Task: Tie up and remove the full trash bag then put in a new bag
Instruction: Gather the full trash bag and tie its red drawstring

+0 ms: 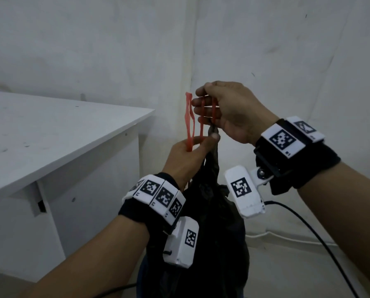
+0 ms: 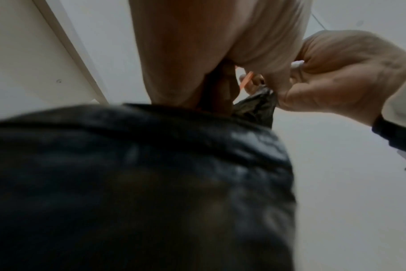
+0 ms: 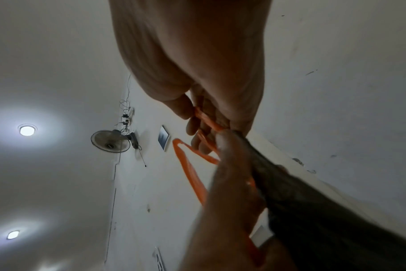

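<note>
A full black trash bag (image 1: 210, 229) hangs below my hands, its gathered neck (image 1: 213, 134) pinched at the top. My left hand (image 1: 192, 147) grips the neck together with the lower part of the red drawstring (image 1: 189, 121). My right hand (image 1: 214, 108) is just above, its fingers curled through loops of the same drawstring. In the right wrist view the orange-red drawstring (image 3: 188, 165) runs from my fingers down to the dark bag (image 3: 313, 210). In the left wrist view the bag (image 2: 139, 183) fills the lower picture, blurred. No bin shows.
A white table (image 1: 51, 136) stands to the left, its corner close to my left hand. White walls meet in a corner behind. A black cable (image 1: 321, 239) runs along the floor at the right. A wall fan (image 3: 110, 141) and ceiling lights show overhead.
</note>
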